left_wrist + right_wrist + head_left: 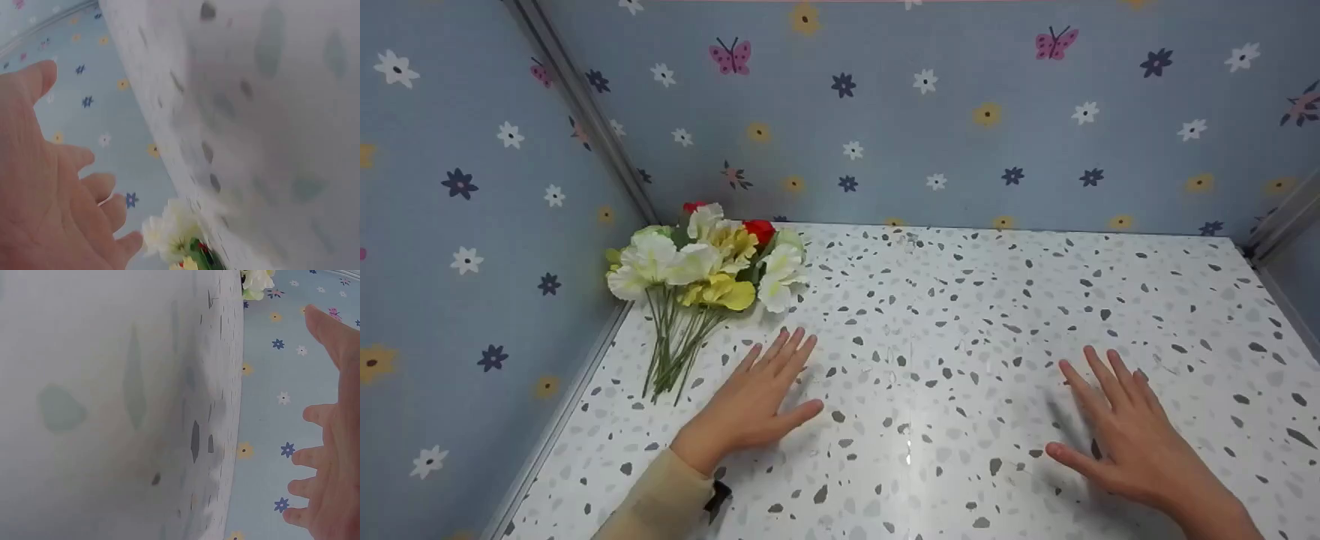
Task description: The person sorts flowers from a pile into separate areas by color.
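Note:
A bunch of artificial flowers (pixel 712 259) in white, yellow and red lies at the back left of the speckled table (pixel 930 337), its thin green stems (pixel 671 352) pointing toward me. My left hand (pixel 761 401) hovers palm down just right of the stems, fingers straight and thumb spread, holding nothing. On the right side my right hand (pixel 1129 435) is also held over the table with fingers spread, far from the flowers. In the left wrist view the white petals (pixel 177 233) show beyond the fingertips.
Blue panels with a flower and butterfly print stand behind the table (pixel 885 112) and along its left side (pixel 457 262). A metal corner post (pixel 592 112) rises behind the flowers. A small black object (pixel 718 496) sits by the left sleeve (pixel 667 495).

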A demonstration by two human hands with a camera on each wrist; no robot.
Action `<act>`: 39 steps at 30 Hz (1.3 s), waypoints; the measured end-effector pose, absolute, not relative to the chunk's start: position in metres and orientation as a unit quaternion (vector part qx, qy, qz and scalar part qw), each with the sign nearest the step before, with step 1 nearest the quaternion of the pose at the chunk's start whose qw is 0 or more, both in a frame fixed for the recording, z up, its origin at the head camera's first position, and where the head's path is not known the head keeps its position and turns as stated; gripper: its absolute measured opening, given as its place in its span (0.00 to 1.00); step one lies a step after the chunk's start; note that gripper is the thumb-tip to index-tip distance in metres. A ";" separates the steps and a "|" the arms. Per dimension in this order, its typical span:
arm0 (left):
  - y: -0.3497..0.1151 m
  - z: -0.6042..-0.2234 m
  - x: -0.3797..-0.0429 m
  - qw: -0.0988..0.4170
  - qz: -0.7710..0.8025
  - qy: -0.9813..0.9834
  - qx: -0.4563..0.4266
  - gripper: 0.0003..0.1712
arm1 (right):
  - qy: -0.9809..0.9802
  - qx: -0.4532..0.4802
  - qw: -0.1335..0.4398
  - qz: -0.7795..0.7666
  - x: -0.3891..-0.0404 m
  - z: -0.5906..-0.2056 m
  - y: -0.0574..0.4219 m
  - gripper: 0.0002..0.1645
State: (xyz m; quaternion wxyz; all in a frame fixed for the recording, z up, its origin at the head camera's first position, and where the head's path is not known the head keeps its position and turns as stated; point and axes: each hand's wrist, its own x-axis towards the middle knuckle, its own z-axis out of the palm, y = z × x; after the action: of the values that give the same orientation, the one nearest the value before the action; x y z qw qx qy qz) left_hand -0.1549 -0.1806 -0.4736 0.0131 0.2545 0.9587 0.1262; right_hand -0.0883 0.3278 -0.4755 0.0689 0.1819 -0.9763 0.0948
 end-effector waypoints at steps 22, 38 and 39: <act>-0.294 -0.473 -0.202 0.032 0.178 0.983 -0.011 0.06 | -0.979 0.168 0.073 0.095 -0.093 -0.466 0.340 0.63; -0.284 -0.464 -0.194 -0.030 0.272 0.961 -0.038 0.12 | -0.977 0.148 0.072 0.139 -0.096 -0.455 0.347 0.62; -0.282 -0.462 -0.193 -0.026 0.285 0.957 -0.042 0.11 | -0.976 0.146 0.071 0.147 -0.097 -0.454 0.347 0.61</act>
State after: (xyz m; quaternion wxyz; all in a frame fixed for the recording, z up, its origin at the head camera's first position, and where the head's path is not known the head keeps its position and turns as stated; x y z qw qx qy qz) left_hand -0.1929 -0.2817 -0.4621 -0.0263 -0.0423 0.9573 0.2849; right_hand -0.0973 0.3468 -0.4536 0.0715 0.1461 -0.9756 0.1473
